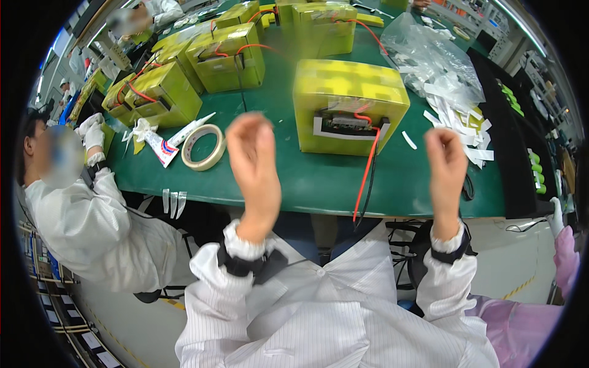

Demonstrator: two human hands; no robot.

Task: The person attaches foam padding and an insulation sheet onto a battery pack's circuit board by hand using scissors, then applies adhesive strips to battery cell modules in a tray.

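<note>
Evidently the work sits between touches: both bare hands hang in the air over the near part of the green desk (300, 190), apart from the yellow-wrapped battery pack (351, 101) that stands between them, a little farther off. The left hand (256, 165) and the right hand (446, 168) are each half closed, fingers bent in toward the thumb. Neither shows anything in its hold, though blur at the fingertips leaves it impossible to tell whether something thin is pinched there.

The pack's near face shows a circuit board (346, 121) in a white-edged opening, and a red lead (365, 175) and a black lead (369, 187) run down to the near edge of the desk. Judging by this, the step in hand is handling that pack, and a next move on it would call for opening the fingers, steadying both sides and keeping the leads free. To the left, a masking tape roll (208, 164) lies beside a white tube (162, 151); white strips (481, 153) are scattered on the right.
</note>
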